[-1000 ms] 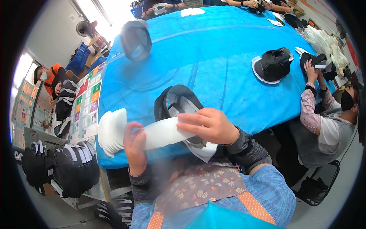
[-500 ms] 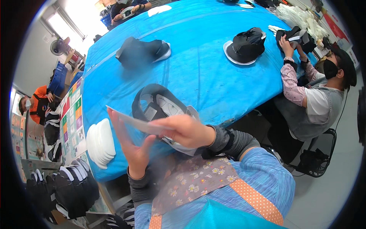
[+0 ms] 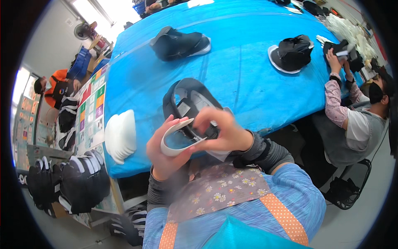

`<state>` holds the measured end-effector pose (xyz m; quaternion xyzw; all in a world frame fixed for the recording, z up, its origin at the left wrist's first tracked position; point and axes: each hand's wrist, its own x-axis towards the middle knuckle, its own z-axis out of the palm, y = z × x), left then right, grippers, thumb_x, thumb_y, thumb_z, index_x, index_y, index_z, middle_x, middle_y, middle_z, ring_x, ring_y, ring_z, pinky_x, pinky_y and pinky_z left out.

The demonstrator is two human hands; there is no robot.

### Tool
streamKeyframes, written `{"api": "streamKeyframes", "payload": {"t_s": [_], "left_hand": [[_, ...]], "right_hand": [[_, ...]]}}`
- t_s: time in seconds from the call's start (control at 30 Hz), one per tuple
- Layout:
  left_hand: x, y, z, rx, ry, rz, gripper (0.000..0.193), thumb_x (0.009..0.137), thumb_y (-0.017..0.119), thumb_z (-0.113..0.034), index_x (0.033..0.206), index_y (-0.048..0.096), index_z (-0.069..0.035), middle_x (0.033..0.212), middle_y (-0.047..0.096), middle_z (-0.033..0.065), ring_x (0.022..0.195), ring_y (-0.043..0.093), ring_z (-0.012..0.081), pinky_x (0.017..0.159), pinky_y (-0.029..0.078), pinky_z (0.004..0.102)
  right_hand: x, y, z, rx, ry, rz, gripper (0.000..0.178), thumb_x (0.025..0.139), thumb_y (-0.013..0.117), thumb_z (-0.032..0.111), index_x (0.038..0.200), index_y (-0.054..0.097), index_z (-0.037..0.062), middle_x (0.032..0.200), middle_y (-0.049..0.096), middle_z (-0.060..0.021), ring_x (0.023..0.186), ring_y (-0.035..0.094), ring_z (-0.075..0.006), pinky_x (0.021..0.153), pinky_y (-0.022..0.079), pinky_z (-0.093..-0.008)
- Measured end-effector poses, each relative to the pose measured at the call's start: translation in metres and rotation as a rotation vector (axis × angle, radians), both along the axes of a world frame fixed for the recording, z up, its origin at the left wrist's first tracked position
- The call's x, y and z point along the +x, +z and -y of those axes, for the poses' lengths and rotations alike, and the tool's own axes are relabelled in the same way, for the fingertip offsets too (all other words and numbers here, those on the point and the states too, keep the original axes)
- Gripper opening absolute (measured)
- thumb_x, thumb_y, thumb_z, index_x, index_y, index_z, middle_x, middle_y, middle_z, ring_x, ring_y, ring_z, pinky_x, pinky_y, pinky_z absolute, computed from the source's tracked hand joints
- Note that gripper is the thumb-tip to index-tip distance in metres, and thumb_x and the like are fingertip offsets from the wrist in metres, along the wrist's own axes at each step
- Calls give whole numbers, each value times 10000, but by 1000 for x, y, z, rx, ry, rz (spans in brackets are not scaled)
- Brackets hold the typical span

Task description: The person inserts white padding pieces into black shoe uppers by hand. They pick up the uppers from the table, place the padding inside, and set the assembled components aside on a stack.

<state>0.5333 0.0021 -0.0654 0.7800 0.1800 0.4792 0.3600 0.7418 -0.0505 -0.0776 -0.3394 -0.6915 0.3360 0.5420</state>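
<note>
My left hand (image 3: 163,149) is wrapped round a thin white cap brim insert (image 3: 166,145), which is bent into an open curve. The fingers of my right hand (image 3: 224,129) are curled, with the thumb at the insert's lower end. Just beyond my hands, a black cap (image 3: 199,89) lies upside down on the blue-covered table, its pale lining and a label showing inside. My right hand hides part of that cap. A stack of similar white brim inserts (image 3: 121,137) lies to the left of my left hand.
Two more black caps, one at the far middle (image 3: 178,45) and one at the right (image 3: 292,54), sit on the blue table cover (image 3: 244,95). A co-worker (image 3: 352,99) handles a dark cap at the right edge. Stacked black caps (image 3: 83,182) stand at the lower left.
The white insert was nearly flat between my hands and is now bent into a curve. My left fingers have closed round it. The view has shifted, so the table appears farther right.
</note>
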Motion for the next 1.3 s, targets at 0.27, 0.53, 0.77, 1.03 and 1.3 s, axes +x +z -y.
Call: {"api": "streamKeyframes", "payload": {"t_s": [0.27,0.53,0.77,1.03,1.3], "left_hand": [[-6,-1,-7,88,-73,-100,729,708,841,-262,1278,561,96,1187,665,198,1166,628,285,1119,375,464],[3,2,-11,-23,-14,-72,725,657,885,-188,1275,583,40,1156,690,146,1069,668,212,916,519,323],[14,-5,-16,-42,-61,3,705,667,864,-245,1265,602,21,1217,665,164,1126,607,235,944,489,348],[17,-18,-47,178,168,-95,742,916,554,-651,1339,557,-41,1465,492,186,1391,407,362,1141,305,478],[17,-37,-137,-247,-17,-292,482,1023,514,-414,1340,584,-57,1546,409,174,1438,354,294,1169,248,383]], "right_hand": [[10,9,-8,41,152,114,896,712,880,190,1458,417,14,1307,585,-145,1157,605,-241,1020,470,-364],[14,-6,-11,-156,125,21,883,641,888,152,1410,471,31,1292,607,-111,1180,623,-242,1027,480,-394],[13,-9,-10,-173,181,-113,903,662,906,199,1408,428,24,1274,578,-103,1158,603,-213,1029,476,-370],[31,-15,-6,-30,-54,-65,778,654,916,242,1268,500,9,1096,657,-105,1043,660,-188,962,501,-330],[49,-30,2,-116,-103,-241,905,711,865,246,1436,359,54,1238,657,-145,1155,636,-248,1060,446,-425]]}}
